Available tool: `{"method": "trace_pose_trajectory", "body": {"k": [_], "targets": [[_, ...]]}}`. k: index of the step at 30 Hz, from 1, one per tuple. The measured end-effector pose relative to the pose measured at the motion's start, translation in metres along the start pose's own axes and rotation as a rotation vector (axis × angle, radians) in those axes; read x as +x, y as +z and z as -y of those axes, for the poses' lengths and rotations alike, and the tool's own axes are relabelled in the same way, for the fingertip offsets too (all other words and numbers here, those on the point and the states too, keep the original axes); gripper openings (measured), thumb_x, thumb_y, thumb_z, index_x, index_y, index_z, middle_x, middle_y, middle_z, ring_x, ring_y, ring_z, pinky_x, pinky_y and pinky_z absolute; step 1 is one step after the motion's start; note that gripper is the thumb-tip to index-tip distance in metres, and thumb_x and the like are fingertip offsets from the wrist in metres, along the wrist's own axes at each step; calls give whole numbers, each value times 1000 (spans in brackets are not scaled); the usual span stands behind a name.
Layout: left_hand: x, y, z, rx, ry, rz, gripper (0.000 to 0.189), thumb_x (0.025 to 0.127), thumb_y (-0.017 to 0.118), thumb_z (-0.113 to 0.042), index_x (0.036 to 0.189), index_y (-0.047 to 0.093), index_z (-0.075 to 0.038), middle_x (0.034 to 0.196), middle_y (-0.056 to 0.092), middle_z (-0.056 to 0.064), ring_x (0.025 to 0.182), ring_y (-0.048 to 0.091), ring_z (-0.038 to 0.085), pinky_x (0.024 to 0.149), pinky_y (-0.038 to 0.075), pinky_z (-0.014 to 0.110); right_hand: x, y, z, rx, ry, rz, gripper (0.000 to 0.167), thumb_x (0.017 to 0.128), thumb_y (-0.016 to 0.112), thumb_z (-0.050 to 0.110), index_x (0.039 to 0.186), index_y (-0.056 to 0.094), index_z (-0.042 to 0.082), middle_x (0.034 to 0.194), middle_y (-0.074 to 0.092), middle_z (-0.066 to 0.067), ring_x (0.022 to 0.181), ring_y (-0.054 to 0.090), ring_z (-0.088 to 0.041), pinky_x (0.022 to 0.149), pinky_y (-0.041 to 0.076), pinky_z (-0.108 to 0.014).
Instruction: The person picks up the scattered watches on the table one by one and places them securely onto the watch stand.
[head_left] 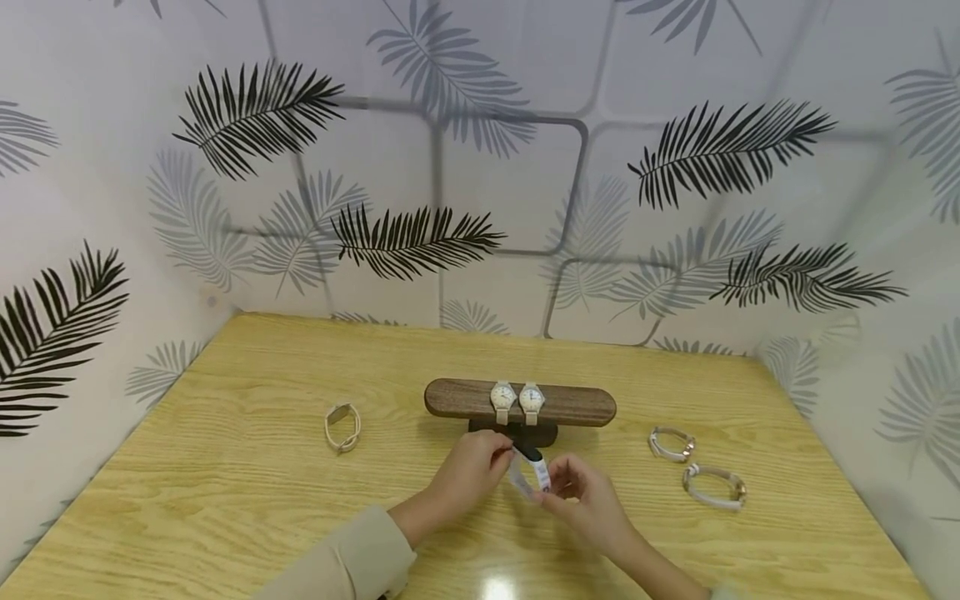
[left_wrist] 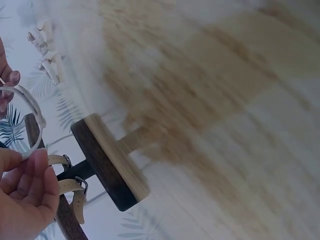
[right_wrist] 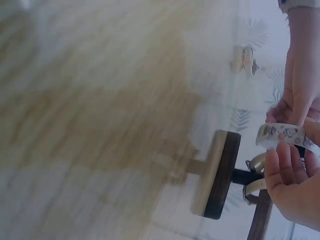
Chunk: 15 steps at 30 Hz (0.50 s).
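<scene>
Both hands hold a watch-like wristband point(head_left: 543, 475), bent into a loop in front of the display stand point(head_left: 457, 398). It has a black section at the top, and the right wrist view shows small coloured prints on its white strap point(right_wrist: 286, 133). My left hand point(head_left: 468, 465) pinches the left side of the loop between thumb and fingers. From the right, my right hand point(head_left: 588, 500) grips the strap at its lower end. Two watches with round pale dials, a left one point(head_left: 502, 397) and a right one point(head_left: 532, 399), are strapped side by side around the stand's dark wooden bar.
A beige-strapped watch point(head_left: 340, 412) rests on the wooden table point(head_left: 247, 467) to the left. Two looped light-strapped watches, a farther one point(head_left: 678, 456) and a nearer one point(head_left: 738, 492), lie to the right. Leaf-patterned wall covering point(head_left: 495, 192) rises behind the table.
</scene>
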<state>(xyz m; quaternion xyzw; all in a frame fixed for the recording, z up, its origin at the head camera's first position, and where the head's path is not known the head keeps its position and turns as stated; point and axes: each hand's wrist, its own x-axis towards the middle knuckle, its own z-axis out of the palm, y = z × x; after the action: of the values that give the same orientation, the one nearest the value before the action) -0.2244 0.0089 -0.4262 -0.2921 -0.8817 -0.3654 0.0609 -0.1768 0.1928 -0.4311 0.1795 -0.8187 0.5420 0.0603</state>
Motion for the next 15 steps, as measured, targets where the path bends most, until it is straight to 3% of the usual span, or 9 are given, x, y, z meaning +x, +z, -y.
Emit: {"method": "trace_pose_trajectory", "body": {"k": [4,11,15], "targets": [[0,1,-2,56,93,-63,16,91,59,-8,98,70,1,89,68,10,70,60,11,58,47,14,-1,4,2,-29,-24,-12,28,73,77,6,90,55,-1,81,59,-8,72,53,1,61,51,-21],[-1,-2,-2,90,322,-159,16,90,61,-10,102,69,-5,91,67,2,76,62,9,67,50,13,3,0,0,-136,-124,27,79,66,84,14,131,42,0,122,55,-16,104,52,-10,83,53,-34],[1,-1,1,142,464,-238,15,86,65,-9,100,70,-6,91,66,2,79,62,9,70,50,12,4,1,-4,-134,-177,77,87,66,84,15,138,36,0,127,54,-17,112,53,-11,90,51,-35]]}}
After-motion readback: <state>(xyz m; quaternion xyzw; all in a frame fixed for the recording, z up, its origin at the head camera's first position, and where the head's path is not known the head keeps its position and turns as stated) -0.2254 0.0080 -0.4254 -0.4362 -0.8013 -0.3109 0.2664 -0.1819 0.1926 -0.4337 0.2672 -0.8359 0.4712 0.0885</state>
